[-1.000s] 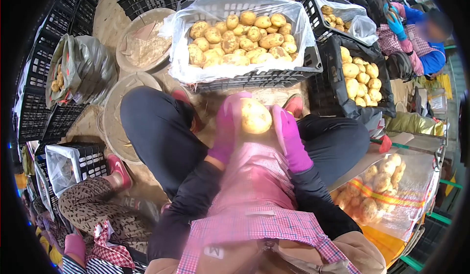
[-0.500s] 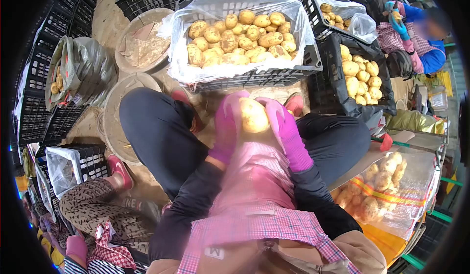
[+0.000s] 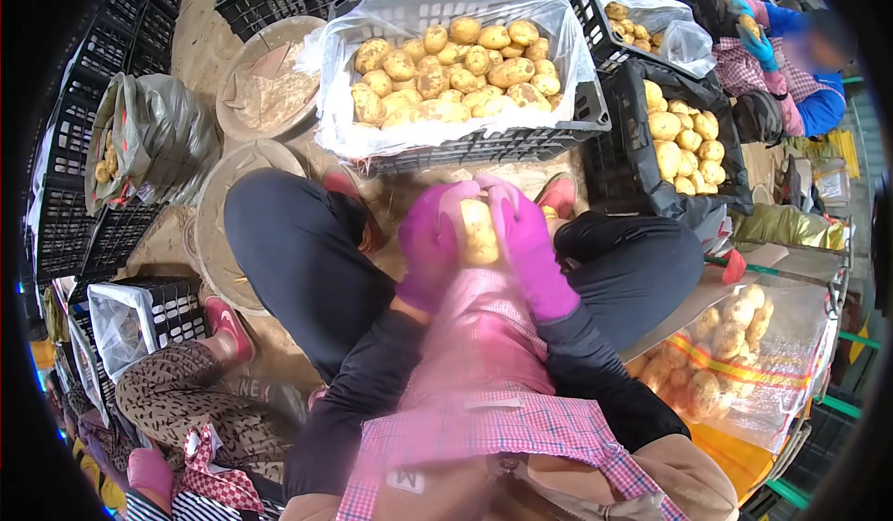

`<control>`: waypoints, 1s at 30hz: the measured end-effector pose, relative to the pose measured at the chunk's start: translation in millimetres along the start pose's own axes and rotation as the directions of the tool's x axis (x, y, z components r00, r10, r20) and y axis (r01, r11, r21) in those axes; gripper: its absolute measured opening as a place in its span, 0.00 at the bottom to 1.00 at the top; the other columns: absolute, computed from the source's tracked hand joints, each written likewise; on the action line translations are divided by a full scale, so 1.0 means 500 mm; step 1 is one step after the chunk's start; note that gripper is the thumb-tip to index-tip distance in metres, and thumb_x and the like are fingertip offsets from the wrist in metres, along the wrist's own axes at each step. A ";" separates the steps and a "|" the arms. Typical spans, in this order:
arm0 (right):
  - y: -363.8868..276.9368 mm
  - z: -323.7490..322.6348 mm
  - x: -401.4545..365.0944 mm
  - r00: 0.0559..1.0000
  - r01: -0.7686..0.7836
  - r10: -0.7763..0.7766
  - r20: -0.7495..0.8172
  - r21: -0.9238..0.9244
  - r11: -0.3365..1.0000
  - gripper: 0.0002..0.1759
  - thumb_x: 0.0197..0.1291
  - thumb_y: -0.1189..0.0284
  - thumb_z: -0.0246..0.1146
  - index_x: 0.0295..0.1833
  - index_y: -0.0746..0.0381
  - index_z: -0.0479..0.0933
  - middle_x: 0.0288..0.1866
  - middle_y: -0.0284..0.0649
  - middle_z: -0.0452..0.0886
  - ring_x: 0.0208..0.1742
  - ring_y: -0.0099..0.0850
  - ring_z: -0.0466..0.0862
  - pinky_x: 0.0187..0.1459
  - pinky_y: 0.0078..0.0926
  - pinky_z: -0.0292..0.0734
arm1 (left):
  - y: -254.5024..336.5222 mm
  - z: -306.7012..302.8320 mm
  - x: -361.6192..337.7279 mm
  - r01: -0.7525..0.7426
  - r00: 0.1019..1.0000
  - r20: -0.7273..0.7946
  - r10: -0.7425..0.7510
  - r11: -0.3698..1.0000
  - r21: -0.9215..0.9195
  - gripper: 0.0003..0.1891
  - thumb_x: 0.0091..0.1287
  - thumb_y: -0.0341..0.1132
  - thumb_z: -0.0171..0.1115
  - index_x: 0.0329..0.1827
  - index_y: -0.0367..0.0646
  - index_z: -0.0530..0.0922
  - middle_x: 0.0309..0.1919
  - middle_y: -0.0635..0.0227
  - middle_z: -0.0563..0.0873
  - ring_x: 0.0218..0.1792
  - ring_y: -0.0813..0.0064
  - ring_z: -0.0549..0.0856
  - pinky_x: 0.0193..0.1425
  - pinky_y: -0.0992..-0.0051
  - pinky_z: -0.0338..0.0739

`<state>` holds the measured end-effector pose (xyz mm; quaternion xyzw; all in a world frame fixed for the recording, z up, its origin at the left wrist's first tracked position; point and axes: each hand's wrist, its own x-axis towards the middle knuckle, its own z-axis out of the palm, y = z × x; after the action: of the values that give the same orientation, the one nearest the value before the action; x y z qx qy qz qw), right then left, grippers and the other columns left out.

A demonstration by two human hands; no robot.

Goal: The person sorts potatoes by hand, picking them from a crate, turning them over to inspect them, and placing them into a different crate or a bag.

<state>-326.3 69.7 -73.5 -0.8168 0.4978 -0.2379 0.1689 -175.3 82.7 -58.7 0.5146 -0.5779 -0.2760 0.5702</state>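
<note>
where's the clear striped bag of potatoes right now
The clear striped bag of potatoes sits at the lower right of the head view, on the wearer's right, beside the right thigh.

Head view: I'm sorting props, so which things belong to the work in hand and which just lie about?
Work in hand:
- potato, between left hand and right hand
- probably the white-lined crate

Seemingly lying about:
- gray bag
- striped clear bag
- nearer round pan

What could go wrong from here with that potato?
The potato is held up between the left hand and right hand, so it might slip and fall toward the floor. The liner hangs over the edge of the crate and could snag fingers reaching in.
</note>
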 end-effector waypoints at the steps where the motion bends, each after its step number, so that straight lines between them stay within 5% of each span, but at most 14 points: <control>1: 0.004 -0.008 0.005 0.997 0.037 -0.027 -0.067 0.158 0.987 0.21 0.73 0.73 0.50 0.68 0.67 0.66 0.62 0.46 0.75 0.65 0.35 0.75 0.64 0.27 0.70 | 0.001 0.003 -0.004 0.057 0.998 -0.035 -0.060 0.995 -0.078 0.14 0.71 0.31 0.48 0.51 0.36 0.81 0.47 0.55 0.85 0.48 0.56 0.84 0.57 0.64 0.77; 3: -0.005 -0.042 0.019 0.994 0.001 0.060 -0.089 0.566 0.824 0.18 0.72 0.72 0.53 0.64 0.64 0.71 0.58 0.46 0.79 0.60 0.35 0.78 0.60 0.29 0.75 | -0.001 0.013 -0.008 0.154 0.979 -0.095 -0.181 0.959 -0.238 0.15 0.73 0.33 0.48 0.51 0.35 0.81 0.47 0.56 0.85 0.51 0.57 0.83 0.60 0.63 0.75; 5: -0.050 -0.090 0.028 0.861 -0.434 0.245 0.447 0.895 -0.105 0.19 0.75 0.71 0.51 0.67 0.64 0.69 0.62 0.45 0.76 0.63 0.31 0.76 0.63 0.27 0.72 | 0.006 0.004 0.001 0.106 0.991 -0.057 -0.121 0.972 -0.211 0.16 0.74 0.35 0.48 0.54 0.35 0.80 0.50 0.56 0.85 0.55 0.58 0.81 0.64 0.63 0.71; 6: -0.066 -0.110 0.032 0.728 -0.502 0.103 0.678 0.629 -0.594 0.20 0.76 0.70 0.50 0.69 0.64 0.68 0.65 0.44 0.75 0.65 0.29 0.76 0.64 0.25 0.71 | 0.008 0.002 0.005 0.082 0.995 -0.036 -0.091 0.976 -0.200 0.17 0.75 0.36 0.48 0.55 0.34 0.79 0.51 0.56 0.84 0.58 0.59 0.80 0.66 0.63 0.70; 9: -0.084 -0.132 0.036 0.795 -0.504 0.238 0.559 0.825 -0.254 0.24 0.78 0.66 0.45 0.73 0.65 0.62 0.71 0.41 0.70 0.68 0.27 0.72 0.68 0.23 0.66 | -0.009 0.007 0.001 0.112 0.994 0.030 -0.108 0.932 -0.344 0.20 0.77 0.40 0.47 0.61 0.34 0.76 0.57 0.57 0.81 0.63 0.62 0.76 0.70 0.65 0.65; 12: -0.083 -0.136 0.031 0.914 -0.389 0.286 0.288 0.820 0.419 0.28 0.76 0.66 0.48 0.76 0.66 0.58 0.72 0.42 0.66 0.70 0.30 0.68 0.69 0.26 0.61 | -0.001 0.018 0.011 0.273 0.962 0.112 -0.250 0.845 -0.459 0.22 0.78 0.41 0.46 0.66 0.35 0.71 0.61 0.59 0.77 0.65 0.65 0.74 0.72 0.67 0.63; 14: -0.054 -0.126 0.019 0.909 -0.356 0.295 0.293 0.915 0.189 0.31 0.73 0.68 0.53 0.76 0.66 0.57 0.72 0.44 0.65 0.71 0.31 0.67 0.70 0.26 0.61 | -0.003 0.019 0.013 0.364 0.931 0.170 -0.322 0.815 -0.451 0.22 0.79 0.41 0.46 0.68 0.35 0.69 0.63 0.60 0.76 0.66 0.66 0.73 0.73 0.68 0.63; 16: -0.030 -0.102 0.009 0.930 -0.318 0.289 0.228 0.894 0.317 0.35 0.68 0.69 0.59 0.77 0.66 0.56 0.72 0.46 0.65 0.72 0.32 0.67 0.70 0.27 0.61 | -0.010 0.021 0.012 0.424 0.906 0.221 -0.362 0.763 -0.489 0.22 0.79 0.41 0.46 0.69 0.35 0.68 0.63 0.60 0.76 0.66 0.68 0.72 0.73 0.70 0.62; 18: -0.022 -0.078 0.007 0.970 -0.236 0.216 0.110 0.636 0.735 0.40 0.63 0.69 0.65 0.77 0.67 0.56 0.73 0.47 0.65 0.72 0.34 0.66 0.70 0.28 0.62 | -0.019 0.023 0.006 0.453 0.891 0.266 -0.367 0.688 -0.567 0.22 0.79 0.39 0.47 0.69 0.34 0.68 0.63 0.60 0.76 0.66 0.69 0.72 0.73 0.71 0.62; 21: -0.024 -0.080 0.013 0.984 -0.164 0.174 0.033 0.534 0.829 0.48 0.56 0.66 0.72 0.77 0.67 0.54 0.73 0.49 0.64 0.72 0.35 0.66 0.70 0.29 0.62 | -0.016 0.024 0.007 0.440 0.898 0.209 -0.387 0.807 -0.394 0.22 0.78 0.40 0.48 0.69 0.36 0.68 0.59 0.62 0.77 0.61 0.72 0.75 0.69 0.71 0.67; 24: -0.014 -0.077 0.008 0.974 -0.205 0.196 0.110 0.791 0.576 0.50 0.55 0.64 0.74 0.77 0.68 0.54 0.73 0.51 0.63 0.73 0.37 0.66 0.71 0.31 0.61 | 0.000 0.013 0.008 0.452 0.887 0.246 -0.392 0.845 -0.285 0.22 0.78 0.41 0.50 0.69 0.40 0.69 0.56 0.62 0.80 0.56 0.73 0.79 0.62 0.71 0.73; 26: -0.014 -0.081 0.006 0.964 -0.242 0.233 0.127 0.781 0.576 0.51 0.54 0.63 0.75 0.77 0.68 0.54 0.73 0.50 0.63 0.73 0.37 0.65 0.71 0.32 0.61 | 0.027 0.001 0.020 0.619 0.786 0.295 -0.544 0.677 -0.399 0.22 0.76 0.41 0.53 0.69 0.41 0.69 0.55 0.61 0.81 0.55 0.72 0.80 0.59 0.71 0.75; 28: -0.020 -0.097 0.004 0.944 -0.300 0.276 0.182 0.822 0.485 0.52 0.53 0.64 0.75 0.77 0.68 0.54 0.73 0.49 0.63 0.73 0.37 0.65 0.71 0.32 0.60 | 0.014 -0.004 0.018 0.569 0.819 0.289 -0.496 0.771 -0.285 0.24 0.73 0.41 0.57 0.69 0.41 0.68 0.55 0.60 0.81 0.55 0.71 0.81 0.58 0.71 0.75; 30: -0.039 -0.119 0.007 0.912 -0.365 0.298 0.281 0.886 0.284 0.52 0.52 0.64 0.75 0.77 0.67 0.54 0.73 0.48 0.63 0.74 0.37 0.64 0.72 0.31 0.59 | -0.034 -0.006 0.012 0.286 0.920 0.284 -0.271 0.958 -0.011 0.26 0.71 0.40 0.60 0.69 0.40 0.68 0.56 0.59 0.80 0.57 0.70 0.80 0.60 0.70 0.74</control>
<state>-343.8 72.9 -13.6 -0.4633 0.4291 -0.4103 0.6580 -166.4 72.5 -71.3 0.5325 -0.5659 -0.4390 0.4511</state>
